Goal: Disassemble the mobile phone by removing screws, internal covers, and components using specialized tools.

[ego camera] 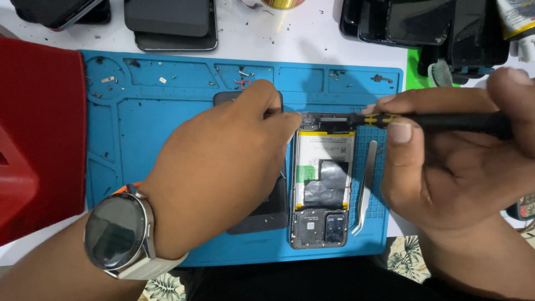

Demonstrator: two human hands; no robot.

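Observation:
An opened phone (321, 184) lies back-up on the blue repair mat (150, 117), its battery and circuit boards exposed. My left hand (223, 161), with a round watch on the wrist, pinches the phone's top left corner. My right hand (446, 161) grips a black screwdriver (434, 121) with yellow marks, and its tip rests on the phone's top edge. A dark back cover (267, 214) lies mostly hidden under my left hand.
Metal tweezers (365, 184) lie on the mat just right of the phone. Small screws and bits sit in the mat's top compartments (111, 81). Several dark phones (173, 22) and screens (423, 22) line the far edge. A red object (39, 139) stands at the left.

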